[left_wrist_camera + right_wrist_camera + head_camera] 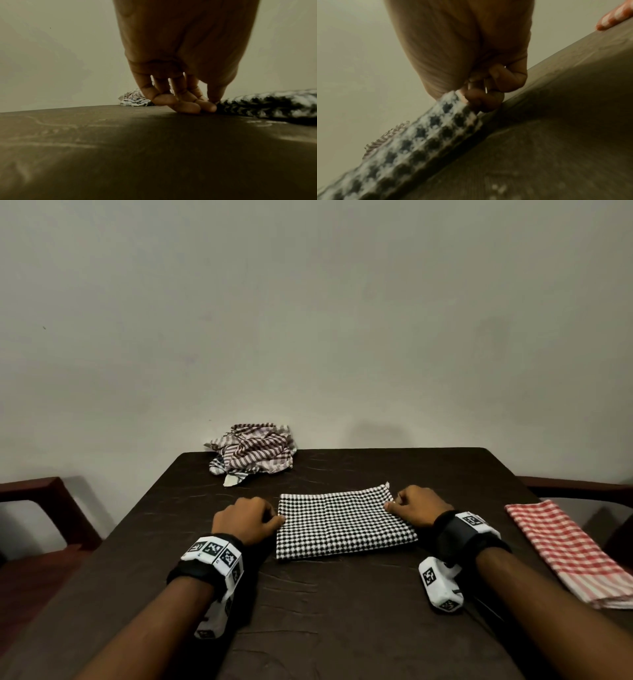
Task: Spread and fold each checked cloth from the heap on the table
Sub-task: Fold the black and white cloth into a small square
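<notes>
Head view showed my left hand (245,518) and right hand (416,505) each pinching an end of the black-and-white checked cloth (342,523) — a coarse-woven, folded rectangle lying flat between my grips on the dark, creased table (308,611). Beyond my left grip sat the crumpled striped heap (251,451); right of my right grip, a folded red checked cloth (568,549) — its far side cut off.
</notes>
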